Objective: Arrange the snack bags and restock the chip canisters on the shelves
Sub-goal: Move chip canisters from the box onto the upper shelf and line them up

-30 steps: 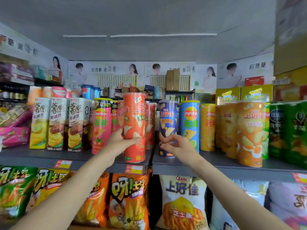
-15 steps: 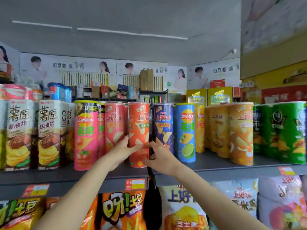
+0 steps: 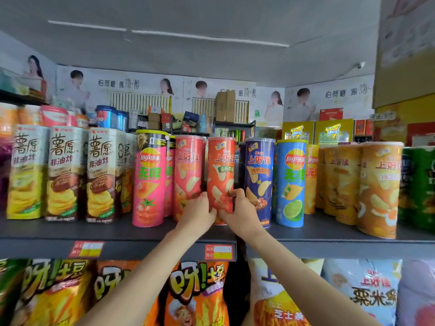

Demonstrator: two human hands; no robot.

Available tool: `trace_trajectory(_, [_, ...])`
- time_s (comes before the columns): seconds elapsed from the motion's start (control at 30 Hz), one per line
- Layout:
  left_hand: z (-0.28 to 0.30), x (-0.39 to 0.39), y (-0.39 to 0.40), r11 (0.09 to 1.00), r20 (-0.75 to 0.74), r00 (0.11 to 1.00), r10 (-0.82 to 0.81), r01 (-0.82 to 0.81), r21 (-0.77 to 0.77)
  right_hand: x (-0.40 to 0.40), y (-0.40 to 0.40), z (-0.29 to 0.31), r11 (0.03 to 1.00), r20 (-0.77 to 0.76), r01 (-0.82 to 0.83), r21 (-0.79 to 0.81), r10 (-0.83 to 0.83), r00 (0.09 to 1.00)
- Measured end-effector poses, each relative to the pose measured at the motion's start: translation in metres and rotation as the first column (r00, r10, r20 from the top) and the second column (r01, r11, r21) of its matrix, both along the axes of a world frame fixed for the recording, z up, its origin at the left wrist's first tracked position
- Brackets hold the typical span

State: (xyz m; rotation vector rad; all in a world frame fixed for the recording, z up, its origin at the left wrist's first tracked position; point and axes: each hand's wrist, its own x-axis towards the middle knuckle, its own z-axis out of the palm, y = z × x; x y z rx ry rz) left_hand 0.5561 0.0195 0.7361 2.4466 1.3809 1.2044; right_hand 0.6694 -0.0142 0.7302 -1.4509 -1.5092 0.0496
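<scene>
Grey shelf (image 3: 70,231) spans mid-frame, edge to edge, carrying a row of upright chip canisters. Snack bags (image 3: 200,290) hang packed below it, across the bottom of the frame. Cream boxes (image 3: 63,172) stand at left on the shelf; orange canisters (image 3: 379,187) at right, green ones (image 3: 421,184) at the far right edge. Centre row, left to right: pink canister (image 3: 148,177), pale red canister (image 3: 188,170), red canister (image 3: 221,170), purple canister (image 3: 259,175), blue canister (image 3: 290,182). Red canister stands upright at frame centre, between the pale red and purple ones, base near the shelf's front edge. Left hand (image 3: 196,214) grips its lower left side, fingers curled round it. Right hand (image 3: 240,209) grips its lower right side, thumb across the front. Two price tags (image 3: 217,252) sit on the shelf lip.
</scene>
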Motion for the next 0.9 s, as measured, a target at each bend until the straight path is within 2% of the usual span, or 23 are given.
trace_trajectory(0.17, [0.0, -0.002, -0.003, 0.994, -0.072, 0.997, -0.037, 0.029, -0.106, -0.002, -0.001, -0.004, 1.0, 0.018, 0.001, -0.028, 0.0, 1.0])
trace_trajectory(0.23, [-0.002, -0.007, -0.007, 0.996, -0.075, 0.997, -0.027, 0.021, -0.086, -0.004, -0.004, -0.006, 0.999, 0.015, -0.001, -0.047, 0.002, 1.0])
trace_trajectory(0.27, [-0.005, -0.01, -0.011, 0.999, -0.047, 0.999, -0.019, 0.017, -0.029, -0.004, -0.006, -0.008, 0.999, -0.003, -0.004, -0.049, 0.003, 1.0])
trace_trajectory(0.33, [-0.011, -0.019, -0.022, 0.98, 0.072, 0.997, -0.037, 0.022, 0.198, -0.008, -0.009, -0.01, 1.0, -0.053, 0.002, 0.005, -0.001, 0.999])
trace_trajectory(0.4, [-0.018, -0.03, -0.032, 0.912, 0.173, 0.977, -0.126, 0.045, 0.409, -0.011, -0.01, -0.013, 0.989, -0.095, 0.028, 0.144, -0.014, 0.995])
trace_trajectory(0.5, [-0.025, -0.047, -0.034, 0.845, 0.228, 0.954, -0.196, 0.047, 0.533, -0.02, -0.017, -0.01, 0.961, -0.136, 0.059, 0.269, -0.023, 0.99])
trace_trajectory(0.7, [-0.026, -0.056, -0.043, 0.837, 0.28, 0.951, -0.128, -0.047, 0.545, -0.033, -0.037, -0.002, 0.943, -0.07, -0.011, 0.333, 0.037, 0.997])
trace_trajectory(0.9, [-0.01, -0.059, -0.046, 0.828, 0.333, 0.942, -0.041, -0.154, 0.539, -0.026, -0.046, 0.027, 0.908, 0.14, -0.107, 0.405, 0.054, 0.989])
